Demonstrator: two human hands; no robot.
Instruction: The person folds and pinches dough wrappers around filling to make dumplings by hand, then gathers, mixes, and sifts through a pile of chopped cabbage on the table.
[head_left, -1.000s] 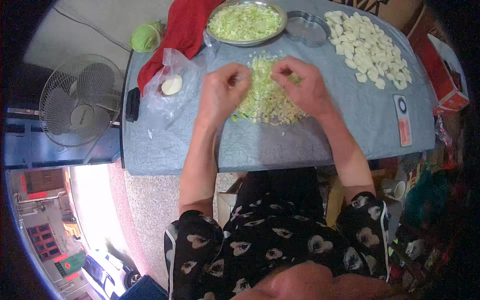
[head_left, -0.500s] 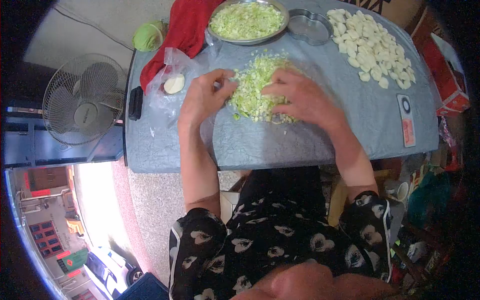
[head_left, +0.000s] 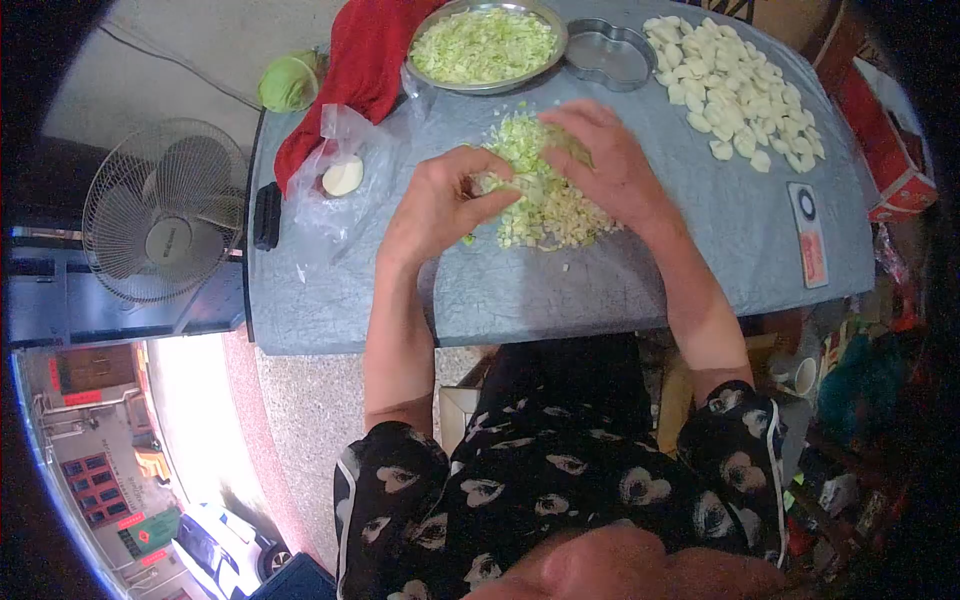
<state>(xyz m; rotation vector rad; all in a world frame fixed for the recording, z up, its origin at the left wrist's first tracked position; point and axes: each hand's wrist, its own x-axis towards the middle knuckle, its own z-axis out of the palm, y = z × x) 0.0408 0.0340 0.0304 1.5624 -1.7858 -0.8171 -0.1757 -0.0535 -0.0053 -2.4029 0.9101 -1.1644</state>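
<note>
Lettering on the hub of the electric fan (head_left: pixel 168 242) is too small for me to read. Chopped cabbage (head_left: pixel 548 226) lies heaped on the grey tablecloth (head_left: pixel 545 300), between and under 2 hands: the left hand (head_left: pixel 432 203) curls, thumb and fingers parted; the right hand (head_left: pixel 614 168) spreads its fingers loosely.

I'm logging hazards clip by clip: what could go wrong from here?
The chopped pile lies loose on the table cover, with no rim around it, so the left hand and right hand might scatter bits. The plastic bag lies near the left hand; a wide sweep could snag it. The metal bowl looks well filled, so a knock might spill shreds.
</note>
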